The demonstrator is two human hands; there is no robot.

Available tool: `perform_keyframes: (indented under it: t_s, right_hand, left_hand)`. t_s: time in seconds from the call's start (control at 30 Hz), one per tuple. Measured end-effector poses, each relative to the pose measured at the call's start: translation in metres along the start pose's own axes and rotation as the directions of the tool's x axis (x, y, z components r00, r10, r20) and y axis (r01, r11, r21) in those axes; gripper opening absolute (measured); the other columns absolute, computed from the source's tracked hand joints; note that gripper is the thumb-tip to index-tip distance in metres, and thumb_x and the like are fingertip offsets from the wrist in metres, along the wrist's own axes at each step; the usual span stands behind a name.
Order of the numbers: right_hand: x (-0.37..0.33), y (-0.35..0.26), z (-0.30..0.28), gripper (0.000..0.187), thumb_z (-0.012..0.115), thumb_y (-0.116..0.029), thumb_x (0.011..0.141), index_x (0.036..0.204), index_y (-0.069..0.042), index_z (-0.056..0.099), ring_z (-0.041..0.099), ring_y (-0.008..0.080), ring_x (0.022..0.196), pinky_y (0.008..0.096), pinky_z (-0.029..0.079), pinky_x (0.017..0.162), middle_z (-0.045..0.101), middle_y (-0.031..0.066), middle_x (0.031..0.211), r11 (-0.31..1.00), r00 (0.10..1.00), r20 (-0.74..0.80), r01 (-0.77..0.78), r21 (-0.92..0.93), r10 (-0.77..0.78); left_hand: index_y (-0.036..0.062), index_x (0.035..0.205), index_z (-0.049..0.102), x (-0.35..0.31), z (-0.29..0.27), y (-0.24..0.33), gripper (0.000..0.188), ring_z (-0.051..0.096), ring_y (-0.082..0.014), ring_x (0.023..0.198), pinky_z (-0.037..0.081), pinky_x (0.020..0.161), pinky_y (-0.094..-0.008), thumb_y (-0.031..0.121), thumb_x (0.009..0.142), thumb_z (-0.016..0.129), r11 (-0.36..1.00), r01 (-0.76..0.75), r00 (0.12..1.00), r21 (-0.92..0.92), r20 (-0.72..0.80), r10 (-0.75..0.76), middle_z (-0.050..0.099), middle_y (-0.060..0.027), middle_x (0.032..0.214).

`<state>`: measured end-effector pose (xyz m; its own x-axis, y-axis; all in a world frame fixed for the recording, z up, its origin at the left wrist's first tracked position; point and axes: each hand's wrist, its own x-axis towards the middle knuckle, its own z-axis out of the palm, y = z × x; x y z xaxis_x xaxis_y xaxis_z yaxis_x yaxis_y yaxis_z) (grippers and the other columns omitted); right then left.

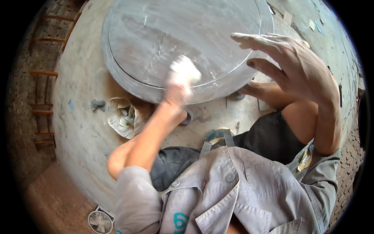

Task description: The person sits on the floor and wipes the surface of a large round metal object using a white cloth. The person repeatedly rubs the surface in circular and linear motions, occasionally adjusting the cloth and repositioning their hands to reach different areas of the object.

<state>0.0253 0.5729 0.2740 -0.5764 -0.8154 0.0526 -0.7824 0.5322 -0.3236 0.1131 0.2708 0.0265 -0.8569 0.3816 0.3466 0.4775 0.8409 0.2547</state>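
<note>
A large grey round disc [136, 50] fills the upper middle, its top streaked with pale dust and a thin dark line running near its rim. My left hand [178, 90], smeared by motion, is closed around a white wad [186, 69] that looks like cloth, over the disc's near edge. What the wad is made of is too blurred to be sure. Raised over the disc's right edge, my right hand [296, 68] has its fingers apart and nothing in them; white powder coats it.
Left of my leg stands a pale bag-like container [111, 124] of scraps, beside a grey lump [98, 105]. A tape-like roll [218, 134] lies between my legs. Wooden rails [43, 73] line the far left; a fan [100, 221] stands lower left. Paper scraps [312, 25] lie at upper right.
</note>
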Motion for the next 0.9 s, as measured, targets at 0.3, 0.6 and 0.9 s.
perform_keyframes:
  t_s: [0.3,0.6,0.9]
  right_hand:
    - [-0.004,0.013,0.004,0.048,0.069,-0.015,0.095,0.141,-0.003,0.060,0.074,0.0341,0.100,0.0443,0.057,0.089,0.073,0.0180,0.123,0.999,0.995,0.090,0.040,0.031,-0.043]
    - [0.001,0.005,-0.003,0.047,0.066,-0.015,0.097,0.142,-0.005,0.059,0.073,0.0357,0.102,0.0449,0.057,0.089,0.074,0.0186,0.118,0.997,0.997,0.073,-0.046,0.063,0.041]
    - [0.001,0.004,-0.005,0.048,0.065,-0.018,0.097,0.142,-0.004,0.059,0.072,0.0373,0.106,0.0457,0.056,0.090,0.072,0.0203,0.119,0.988,0.996,0.078,-0.054,0.144,0.043]
  left_hand:
    - [-0.0041,0.127,0.067,0.010,-0.010,-0.024,0.037,0.068,-0.0360,0.115,0.056,0.100,-0.0465,0.012,0.095,0.056,0.980,0.188,0.982,0.070,-0.034,-0.186,0.068,-0.0241,0.130]
    - [-0.0021,0.123,0.068,0.020,-0.002,-0.005,0.039,0.059,-0.0371,0.132,0.039,0.121,-0.0468,0.003,0.088,0.052,0.996,0.083,0.996,-0.030,0.022,-0.083,0.066,-0.0233,0.134]
    - [-0.0057,0.135,0.062,0.014,0.018,0.033,0.046,0.058,-0.0374,0.133,0.039,0.121,-0.0473,0.009,0.092,0.053,0.999,-0.034,0.979,0.010,0.203,0.031,0.061,-0.0272,0.140]
